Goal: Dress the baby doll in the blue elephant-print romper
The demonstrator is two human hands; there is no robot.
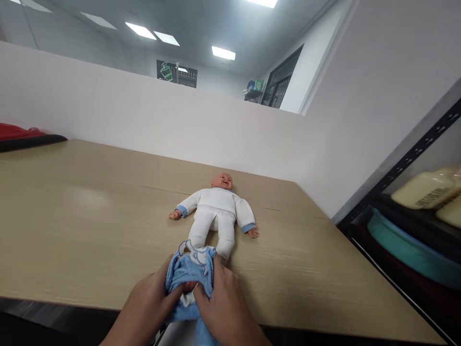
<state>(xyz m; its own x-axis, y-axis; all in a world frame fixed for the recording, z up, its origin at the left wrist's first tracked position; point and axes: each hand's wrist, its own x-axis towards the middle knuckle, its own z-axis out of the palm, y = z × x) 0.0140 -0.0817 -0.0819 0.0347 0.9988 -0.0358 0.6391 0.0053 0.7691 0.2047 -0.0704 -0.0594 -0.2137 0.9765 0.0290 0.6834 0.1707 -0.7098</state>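
A baby doll [217, 202] lies on its back on the wooden table, its head toward the wall and its arms spread. It has on a white suit with blue cuffs. In front of its legs is a small blue fabric garment [189, 269] with white trim, bunched up with an opening facing me. My left hand [154, 293] grips the left side of this garment, thumb inside the opening. The right side is gripped by my right hand [223, 298], its thumb also at the opening. The doll's feet are hidden behind the cloth and my hands.
The wooden table [108, 230] reaches back to a white wall [144, 125]. A red and black object [29, 137] rests at the far left. On the right, a dark shelf holds cream-coloured containers [425, 190] and a teal basin [410, 250].
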